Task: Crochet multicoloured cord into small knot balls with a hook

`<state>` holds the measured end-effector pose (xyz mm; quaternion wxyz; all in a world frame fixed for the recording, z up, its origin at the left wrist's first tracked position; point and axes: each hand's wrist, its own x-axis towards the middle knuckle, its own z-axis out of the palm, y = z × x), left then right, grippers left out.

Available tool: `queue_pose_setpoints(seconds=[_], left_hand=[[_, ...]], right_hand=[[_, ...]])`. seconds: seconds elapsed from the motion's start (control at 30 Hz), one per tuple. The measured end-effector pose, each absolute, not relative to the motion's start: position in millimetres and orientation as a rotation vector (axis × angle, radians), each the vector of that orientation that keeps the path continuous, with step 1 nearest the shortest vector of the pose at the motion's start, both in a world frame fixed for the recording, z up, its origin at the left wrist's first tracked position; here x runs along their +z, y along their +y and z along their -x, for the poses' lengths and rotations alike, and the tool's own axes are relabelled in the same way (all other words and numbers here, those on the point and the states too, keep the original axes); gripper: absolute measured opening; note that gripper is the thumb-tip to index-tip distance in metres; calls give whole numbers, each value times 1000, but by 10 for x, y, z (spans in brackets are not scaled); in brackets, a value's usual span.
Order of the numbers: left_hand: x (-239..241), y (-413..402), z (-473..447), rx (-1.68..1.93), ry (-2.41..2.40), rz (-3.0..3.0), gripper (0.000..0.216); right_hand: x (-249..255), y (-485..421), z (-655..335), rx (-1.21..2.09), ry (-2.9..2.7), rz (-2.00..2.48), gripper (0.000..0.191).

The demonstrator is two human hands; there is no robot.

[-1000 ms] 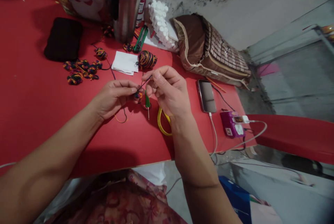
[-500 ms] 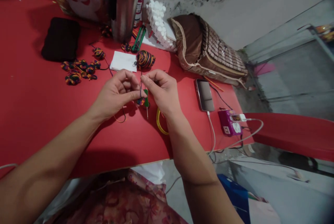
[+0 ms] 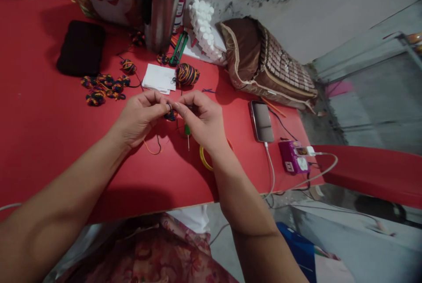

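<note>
Pinched in the fingertips of my left hand is a small multicoloured yarn piece, dark with orange bits. My right hand meets it there, thumb and forefinger closed on the yarn; the exact strand is hidden. Under my right hand lies a green-handled tool with a thin metal shaft; its top end is covered. A loose yarn tail curls on the table below my left hand. Just beyond the hands sits a variegated yarn ball, beside white paper pieces.
Several small yarn pieces and a smaller yarn ball lie left. A yellow tape ring is by my right wrist. Around the red table are a green cutter, a charging phone, a purple power block and a brown bag.
My hands have drawn together, and the strand that looped between the fingers is pulled in. The yarn piece is now up at my left fingertips. The view has shifted slightly.
</note>
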<state>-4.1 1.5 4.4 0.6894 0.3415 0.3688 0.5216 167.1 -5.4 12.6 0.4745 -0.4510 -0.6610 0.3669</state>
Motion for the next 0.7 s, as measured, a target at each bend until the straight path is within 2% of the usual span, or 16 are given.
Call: queue_pose_setpoints(seconds=[0.2,0.43,0.57,0.7], left_hand=[[46,19,41,1142,901,-763,23],[67,23,47,1099,889,-621,19],[39,28,65,1054,867,-554,10],[3,42,62,1019,820,-414,13]], right_hand=[[148,-71,-1664,985,-1598,1109,39],[81,-77,-1657,819,-1767,1084,16],[64,-96,-1644,796,-1799,1110,15],[57,-112,-1629,693,-1855,1158,13]])
